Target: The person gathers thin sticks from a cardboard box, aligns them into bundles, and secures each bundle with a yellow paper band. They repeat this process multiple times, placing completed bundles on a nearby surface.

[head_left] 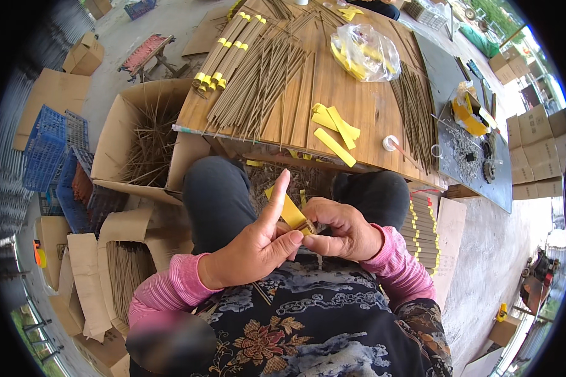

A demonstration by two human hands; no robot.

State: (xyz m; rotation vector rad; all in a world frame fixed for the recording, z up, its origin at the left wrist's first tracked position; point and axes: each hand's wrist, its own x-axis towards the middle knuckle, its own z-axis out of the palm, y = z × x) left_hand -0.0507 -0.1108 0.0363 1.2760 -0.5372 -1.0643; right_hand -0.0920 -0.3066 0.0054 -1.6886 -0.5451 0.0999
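Both hands meet in front of my lap at the end of a small bundle of thin brown sticks point(309, 227). A yellow paper strip point(289, 209) lies against that end, its free length pointing up and away between the hands. My left hand point(248, 248) is closed around the bundle, thumb pressed near the strip and index finger stretched out; most of the bundle is hidden by it. My right hand point(346, 231) pinches the strip at the bundle's end with thumb and fingers. More yellow strips point(336, 129) lie on the near edge of the wooden table point(358, 100).
Loose sticks point(264, 81) and yellow-banded bundles point(229, 50) cover the table's left. A clear bag of strips point(365, 53) and a white roll point(390, 143) lie further right. Stick-filled cardboard boxes point(110, 151) stand left, beside blue crates point(47, 147). Banded bundles point(426, 232) rest at right.
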